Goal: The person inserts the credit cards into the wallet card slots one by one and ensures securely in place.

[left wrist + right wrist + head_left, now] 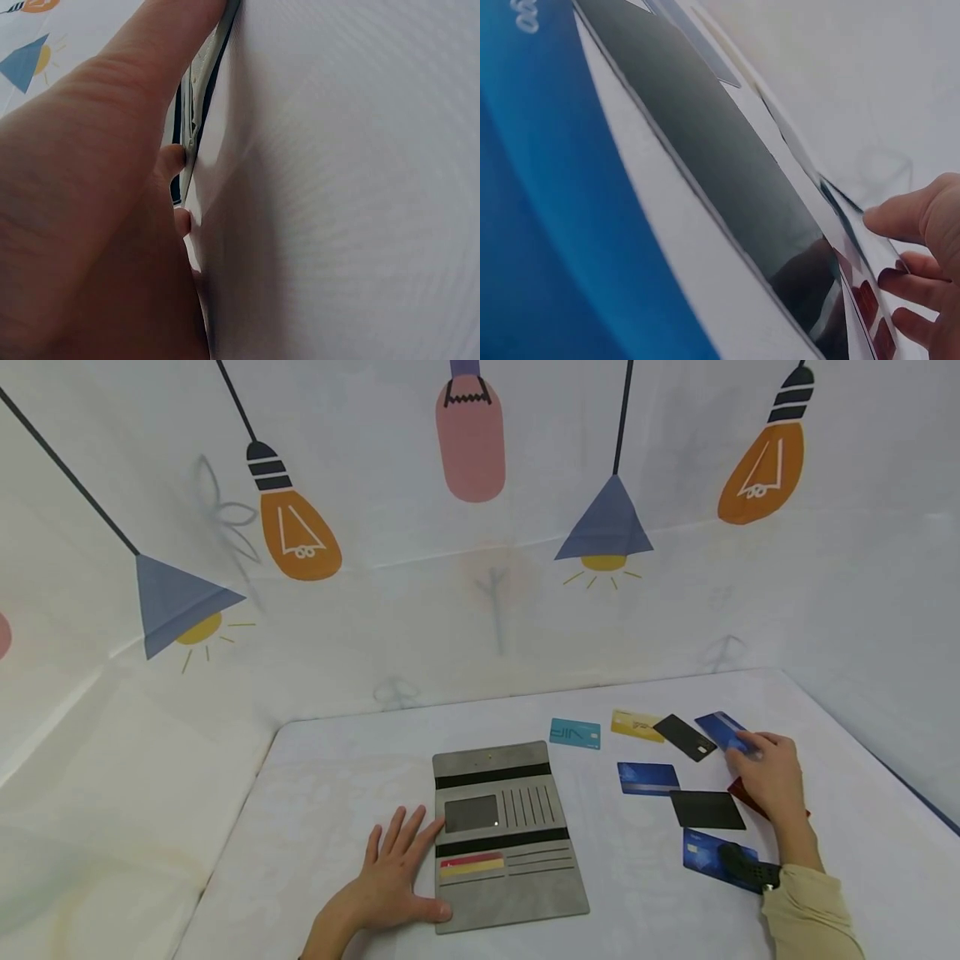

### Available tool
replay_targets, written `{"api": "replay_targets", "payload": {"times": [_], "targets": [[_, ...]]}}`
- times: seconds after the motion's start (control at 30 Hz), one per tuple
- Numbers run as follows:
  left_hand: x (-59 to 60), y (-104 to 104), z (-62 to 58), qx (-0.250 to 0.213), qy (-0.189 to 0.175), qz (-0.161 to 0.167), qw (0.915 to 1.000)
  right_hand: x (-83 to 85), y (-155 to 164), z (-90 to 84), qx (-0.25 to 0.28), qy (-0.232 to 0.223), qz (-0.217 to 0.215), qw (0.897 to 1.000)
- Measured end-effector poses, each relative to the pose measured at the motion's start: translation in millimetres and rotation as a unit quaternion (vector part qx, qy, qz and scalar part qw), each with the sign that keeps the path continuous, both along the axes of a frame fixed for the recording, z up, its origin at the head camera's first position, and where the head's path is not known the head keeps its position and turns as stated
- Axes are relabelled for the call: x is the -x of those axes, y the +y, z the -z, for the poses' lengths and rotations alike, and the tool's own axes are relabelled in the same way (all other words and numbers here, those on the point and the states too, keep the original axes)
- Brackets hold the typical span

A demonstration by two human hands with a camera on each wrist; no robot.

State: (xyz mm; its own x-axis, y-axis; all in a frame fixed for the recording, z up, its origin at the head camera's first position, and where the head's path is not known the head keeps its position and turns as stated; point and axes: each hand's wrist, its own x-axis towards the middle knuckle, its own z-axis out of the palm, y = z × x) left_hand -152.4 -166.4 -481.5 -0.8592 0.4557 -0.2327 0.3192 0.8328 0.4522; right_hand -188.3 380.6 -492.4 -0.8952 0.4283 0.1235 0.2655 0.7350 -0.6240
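Blue card (722,731) lies at the far right of the table (337,760), among other scattered cards, and the right hand (768,774) reaches over it, fingertips touching its near end; whether the fingers pinch it I cannot tell. A red card (741,793) lies partly under that hand. The wallet (506,835) lies open mid-table, and the left hand (393,872) rests flat, fingers spread, against its left edge.

White walls (750,610) printed with cartoon lamps (300,531) surround a white table (337,777).
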Motion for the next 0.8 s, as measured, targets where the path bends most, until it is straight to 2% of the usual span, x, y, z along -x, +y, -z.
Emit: {"api": "replay_targets", "payload": {"times": [0.3, 0.8], "targets": [[0.5, -0.7, 0.7, 0.001, 0.003, 0.004, 1.0, -0.7, -3.1, -5.2, -0.003, 0.0, -0.007, 1.0], [-0.4, -2.4, 0.8, -0.004, 0.014, 0.011, 0.9998, 2.7, -13.6, -16.4, -0.007, 0.039, -0.026, 0.999]]}}
